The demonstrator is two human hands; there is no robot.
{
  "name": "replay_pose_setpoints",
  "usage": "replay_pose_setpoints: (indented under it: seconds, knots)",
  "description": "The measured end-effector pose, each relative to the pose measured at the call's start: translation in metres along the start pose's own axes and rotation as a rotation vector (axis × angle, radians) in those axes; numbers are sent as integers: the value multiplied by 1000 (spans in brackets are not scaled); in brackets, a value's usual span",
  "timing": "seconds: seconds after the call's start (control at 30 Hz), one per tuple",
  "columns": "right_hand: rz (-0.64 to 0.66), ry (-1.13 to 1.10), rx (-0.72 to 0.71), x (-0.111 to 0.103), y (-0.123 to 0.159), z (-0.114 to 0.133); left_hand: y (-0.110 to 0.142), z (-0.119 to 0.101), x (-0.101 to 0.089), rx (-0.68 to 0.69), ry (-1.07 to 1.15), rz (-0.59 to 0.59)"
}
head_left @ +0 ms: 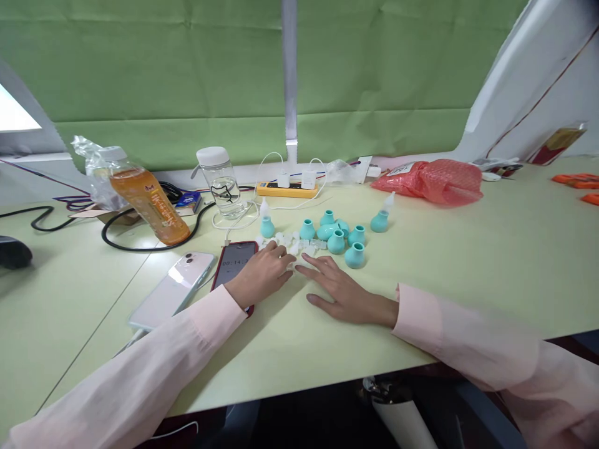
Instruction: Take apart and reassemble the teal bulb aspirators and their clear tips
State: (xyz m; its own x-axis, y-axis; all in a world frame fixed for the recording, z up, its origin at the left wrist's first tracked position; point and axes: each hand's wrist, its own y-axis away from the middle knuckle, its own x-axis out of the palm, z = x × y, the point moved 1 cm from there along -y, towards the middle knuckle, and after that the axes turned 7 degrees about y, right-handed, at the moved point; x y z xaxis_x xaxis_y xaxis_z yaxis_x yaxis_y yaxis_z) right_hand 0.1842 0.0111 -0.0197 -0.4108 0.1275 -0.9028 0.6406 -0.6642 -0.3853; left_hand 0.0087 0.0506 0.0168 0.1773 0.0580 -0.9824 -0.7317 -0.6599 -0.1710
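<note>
Two bare hands meet over a scatter of small clear pieces

The left hand, at the centre of the frame, is palm down with its fingers bent and pointing right; whether the fingertips pinch anything cannot be told. The right hand, just right of centre, reaches leftward, also palm down, its fingers loosely spread and its thumb well apart from them. The fingertips of both hands nearly meet. Two forearms in pale pink sleeves come in from the lower left and lower right.

Just beyond the fingertips, at mid-frame, lie the small clear pieces, overlapping too much to count. Behind and to the right of them is a cluster of teal bulbs: five stand with open mouths up, and at least one more lies on its side among them. Two further bulbs carry clear tips, one left of the cluster and one right of it.

Left of centre are two phones, one dark-screened beneath the left wrist and one white. Farther out, toward the upper left, stand two bottles, one orange and one clear. One yellow power strip with two white chargers sits at upper centre; one red bag lies at upper right.
</note>
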Motion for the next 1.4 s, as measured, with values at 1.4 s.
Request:
replay_pose_setpoints:
  seconds: [1.4]
  knots:
    - [-145,-280,161,9,-1,-9,3,-9,12,20,-53,-79]
